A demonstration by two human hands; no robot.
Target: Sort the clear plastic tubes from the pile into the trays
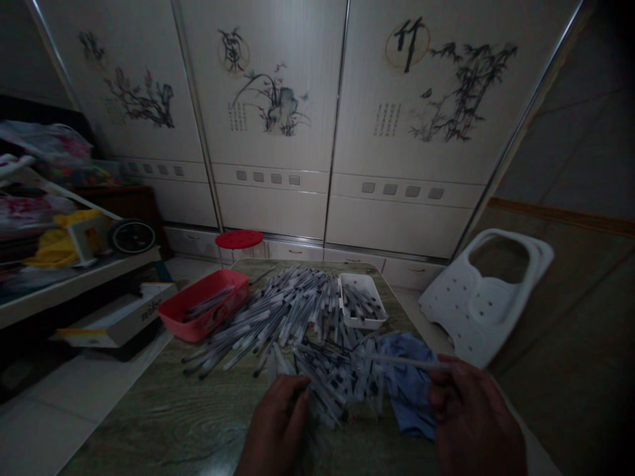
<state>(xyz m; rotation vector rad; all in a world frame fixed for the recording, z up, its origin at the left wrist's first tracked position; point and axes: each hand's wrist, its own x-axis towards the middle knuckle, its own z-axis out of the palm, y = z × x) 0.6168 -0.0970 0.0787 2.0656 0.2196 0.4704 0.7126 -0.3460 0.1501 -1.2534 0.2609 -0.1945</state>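
Observation:
A large heap of pens [297, 297] with translucent barrels and dark ends covers the middle of the table. Closer to me lies a looser pile of pens and clear sleeve-like pieces [327, 377]. My right hand [471, 410] pinches one end of a slim whitish pen-like tube [407, 361], which points left over the near pile. Beneath that tube, a crumpled blue cloth [409, 390] rests beside the pile. At the pile's near left edge, my left hand [278, 423] has its fingers curled together; whatever they hold is too dim to make out.
A red basket [171, 324] with some pens stands on the table's left, and a white tray [364, 324] of pens on the right. Beyond are a red stool [241, 239] and sliding cabinet doors [278, 211]. A white plastic chair [476, 297] is at right.

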